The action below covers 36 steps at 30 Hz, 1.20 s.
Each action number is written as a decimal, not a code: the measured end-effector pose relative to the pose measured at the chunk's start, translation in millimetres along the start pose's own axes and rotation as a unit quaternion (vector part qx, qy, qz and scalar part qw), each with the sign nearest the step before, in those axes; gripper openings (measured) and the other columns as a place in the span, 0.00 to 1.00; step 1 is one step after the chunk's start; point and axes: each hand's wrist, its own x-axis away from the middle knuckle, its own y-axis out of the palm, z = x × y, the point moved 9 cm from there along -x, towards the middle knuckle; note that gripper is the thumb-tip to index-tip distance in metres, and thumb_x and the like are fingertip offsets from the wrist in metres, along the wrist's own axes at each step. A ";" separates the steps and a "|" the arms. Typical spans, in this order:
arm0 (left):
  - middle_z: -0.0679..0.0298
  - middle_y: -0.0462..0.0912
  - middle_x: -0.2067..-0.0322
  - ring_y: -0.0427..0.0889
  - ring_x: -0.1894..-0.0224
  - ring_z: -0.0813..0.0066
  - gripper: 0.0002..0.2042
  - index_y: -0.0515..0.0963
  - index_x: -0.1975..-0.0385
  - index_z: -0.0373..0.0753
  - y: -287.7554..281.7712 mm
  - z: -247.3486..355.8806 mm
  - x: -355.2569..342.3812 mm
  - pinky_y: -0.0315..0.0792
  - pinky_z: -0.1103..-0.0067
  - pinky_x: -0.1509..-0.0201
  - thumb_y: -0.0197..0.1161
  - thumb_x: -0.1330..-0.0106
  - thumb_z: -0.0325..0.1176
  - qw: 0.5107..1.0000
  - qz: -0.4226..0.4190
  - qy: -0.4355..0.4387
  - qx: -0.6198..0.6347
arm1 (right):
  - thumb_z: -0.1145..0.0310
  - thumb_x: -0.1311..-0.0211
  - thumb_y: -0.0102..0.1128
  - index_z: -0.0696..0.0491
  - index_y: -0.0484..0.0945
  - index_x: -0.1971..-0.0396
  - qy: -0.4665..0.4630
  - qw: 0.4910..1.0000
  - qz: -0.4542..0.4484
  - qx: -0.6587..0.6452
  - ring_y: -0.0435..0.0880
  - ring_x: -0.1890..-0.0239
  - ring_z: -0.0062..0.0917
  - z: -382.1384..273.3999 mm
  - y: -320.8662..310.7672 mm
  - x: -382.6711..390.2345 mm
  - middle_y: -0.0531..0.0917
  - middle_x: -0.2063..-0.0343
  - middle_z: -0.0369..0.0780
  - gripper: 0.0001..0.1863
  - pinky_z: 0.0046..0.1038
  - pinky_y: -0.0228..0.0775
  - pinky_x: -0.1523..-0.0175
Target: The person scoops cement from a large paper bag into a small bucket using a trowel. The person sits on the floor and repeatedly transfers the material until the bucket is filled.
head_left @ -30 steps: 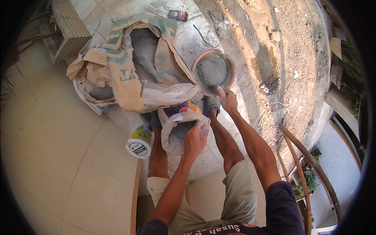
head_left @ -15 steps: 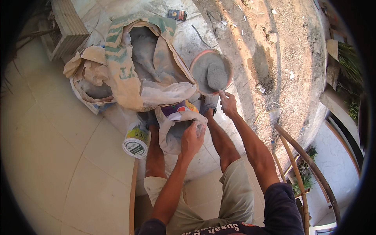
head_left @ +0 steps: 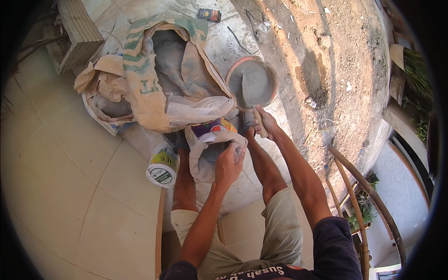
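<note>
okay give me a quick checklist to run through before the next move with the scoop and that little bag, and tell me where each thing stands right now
1. Left hand has hold of the small bag: ok, it grips the bag's rim.
2. Small bag's mouth is open: cannot tell, the hand and folded plastic cover it.
3. Right hand holds the handle of the round pan: ok.
4. Pan is loaded: ok, grey powder fills it.
5. Pan is over the small bag: not ok, it is beyond the bag, beside the big cement sack.
6. White tub is out of the way: ok, it lies on its side left of the bag, on the tiles.
</note>
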 end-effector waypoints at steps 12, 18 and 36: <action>0.41 0.87 0.62 0.86 0.59 0.37 0.14 0.79 0.55 0.31 -3.5 2.5 -3.0 0.79 0.57 0.55 0.65 0.25 0.39 1.000 0.005 -0.007 0.000 | 0.37 0.20 0.47 0.43 0.74 0.52 0.078 0.972 -0.133 -0.176 0.62 0.88 0.12 10.2 11.9 21.4 0.69 0.82 0.28 0.23 0.17 0.56 0.86; 0.41 0.87 0.62 0.86 0.58 0.38 0.15 0.79 0.55 0.30 -12.3 5.3 -3.2 0.79 0.57 0.55 0.66 0.25 0.38 1.000 0.008 -0.007 -0.009 | 0.37 0.18 0.43 0.40 0.75 0.52 0.072 0.978 -0.143 -0.136 0.60 0.90 0.11 13.3 27.0 33.4 0.67 0.83 0.28 0.23 0.16 0.54 0.88; 0.40 0.87 0.66 0.86 0.62 0.37 0.18 0.80 0.56 0.29 -41.9 7.2 -5.2 0.79 0.56 0.57 0.64 0.24 0.43 0.998 0.054 0.010 0.012 | 0.50 0.15 0.49 0.55 0.78 0.50 -0.284 0.925 0.049 0.247 0.61 0.89 0.13 -61.3 128.1 122.5 0.69 0.84 0.29 0.22 0.20 0.54 0.83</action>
